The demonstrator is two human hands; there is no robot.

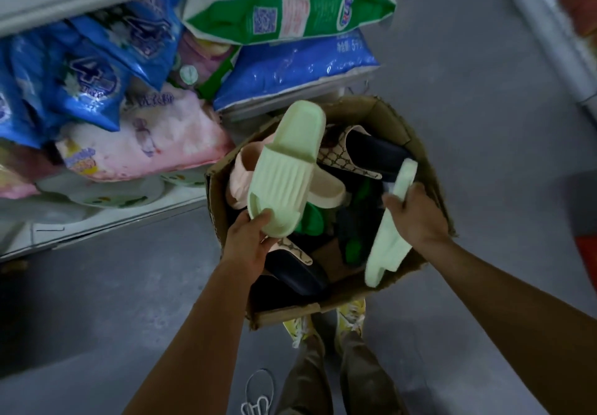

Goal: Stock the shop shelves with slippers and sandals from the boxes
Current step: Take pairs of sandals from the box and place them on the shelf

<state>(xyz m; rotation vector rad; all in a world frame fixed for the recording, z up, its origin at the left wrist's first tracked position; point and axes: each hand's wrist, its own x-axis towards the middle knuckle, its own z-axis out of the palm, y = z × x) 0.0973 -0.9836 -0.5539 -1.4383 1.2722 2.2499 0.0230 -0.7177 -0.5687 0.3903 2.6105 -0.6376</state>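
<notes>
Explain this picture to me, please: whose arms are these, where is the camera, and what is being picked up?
No machine here: the arms belong to a person wearing one wide-angle camera on the head, looking down. That is why you see their own legs and yellow shoes at the bottom. On the grey floor stands an open brown cardboard box filled with mixed slippers: pink, dark navy and bright green ones. The left hand grips one pale green ribbed foam slipper by its end. The right hand holds the matching pale green slipper on its edge. Beside the box, a low white shelf carries blue, pink and green plastic bags.
</notes>
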